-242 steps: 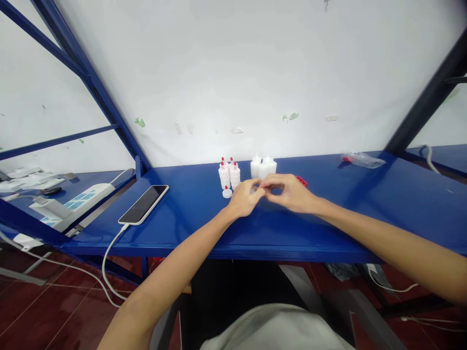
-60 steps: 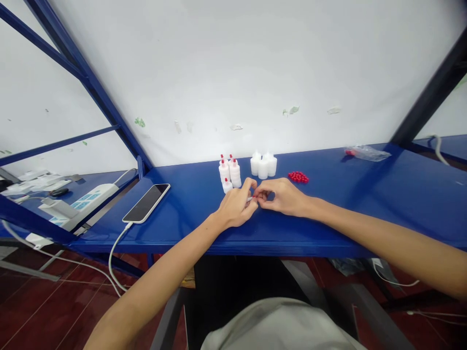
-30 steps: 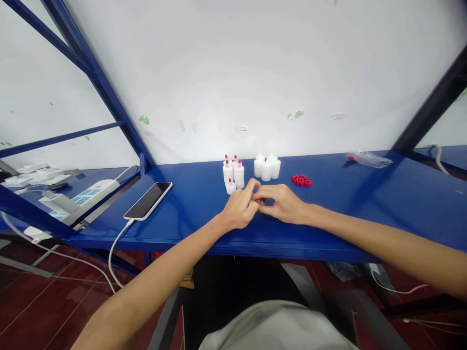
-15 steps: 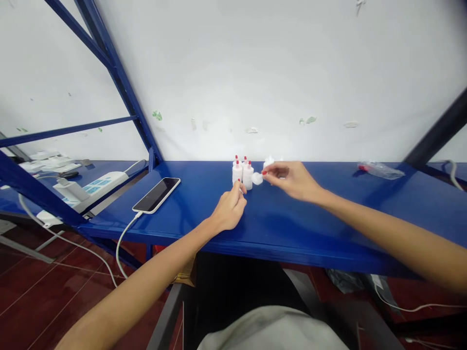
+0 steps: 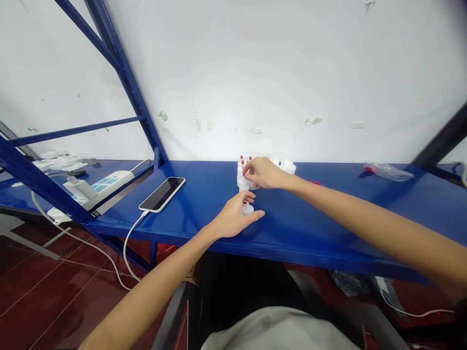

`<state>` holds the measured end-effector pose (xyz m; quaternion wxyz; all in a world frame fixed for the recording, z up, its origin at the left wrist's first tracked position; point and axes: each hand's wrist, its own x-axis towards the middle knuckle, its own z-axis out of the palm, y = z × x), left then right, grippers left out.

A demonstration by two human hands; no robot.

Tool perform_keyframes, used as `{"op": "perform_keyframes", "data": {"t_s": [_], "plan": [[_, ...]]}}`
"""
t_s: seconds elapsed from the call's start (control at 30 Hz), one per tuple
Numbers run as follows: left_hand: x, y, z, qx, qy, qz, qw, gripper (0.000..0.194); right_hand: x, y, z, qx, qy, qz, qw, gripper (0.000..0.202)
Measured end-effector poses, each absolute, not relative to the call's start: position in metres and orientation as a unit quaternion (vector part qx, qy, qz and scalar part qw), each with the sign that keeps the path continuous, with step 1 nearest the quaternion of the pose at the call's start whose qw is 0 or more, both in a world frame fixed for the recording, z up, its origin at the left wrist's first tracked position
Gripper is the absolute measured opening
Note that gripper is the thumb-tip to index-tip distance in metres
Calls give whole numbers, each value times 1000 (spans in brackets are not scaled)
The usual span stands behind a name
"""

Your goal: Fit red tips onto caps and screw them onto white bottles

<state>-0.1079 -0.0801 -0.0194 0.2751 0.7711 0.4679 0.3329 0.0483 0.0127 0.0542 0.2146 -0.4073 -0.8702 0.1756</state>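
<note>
A small group of white squeeze bottles [image 5: 241, 181] with red tip caps stands near the back of the blue tabletop. My right hand [image 5: 263, 173] reaches over their right side with its fingers pinched at a small red cap [image 5: 244, 174], and it partly hides the bottles. Just in front of them is my left hand [image 5: 235, 214], thumb spread away from the fingers. Between that thumb and the fingers shows a white translucent nozzle top [image 5: 248, 209]; whether it touches the skin is unclear. More white bottles or tops [image 5: 288, 166] stand behind my right wrist.
A phone [image 5: 162, 194] on a white charging cable lies to the left. Red pieces [image 5: 315, 183] lie beyond my right forearm. A clear plastic bag [image 5: 390, 171] with something red rests at the right. A power strip [image 5: 109, 184] sits past the blue frame post [image 5: 126, 73].
My right hand has moved left to the bottle group, taking the red cap there. My left hand has come slightly nearer and its fingers have spread. The camera view has shifted slightly.
</note>
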Motion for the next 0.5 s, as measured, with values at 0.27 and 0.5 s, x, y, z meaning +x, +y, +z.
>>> {"op": "perform_keyframes", "data": {"t_s": [0.27, 0.5], "plan": [[-119, -86, -14, 815, 463, 298, 181, 31, 75, -11, 43, -333, -854, 223, 331, 14], [-105, -81, -15, 756, 453, 421, 215, 21, 82, -38, 39, -259, -808, 382, 365, 14]]}}
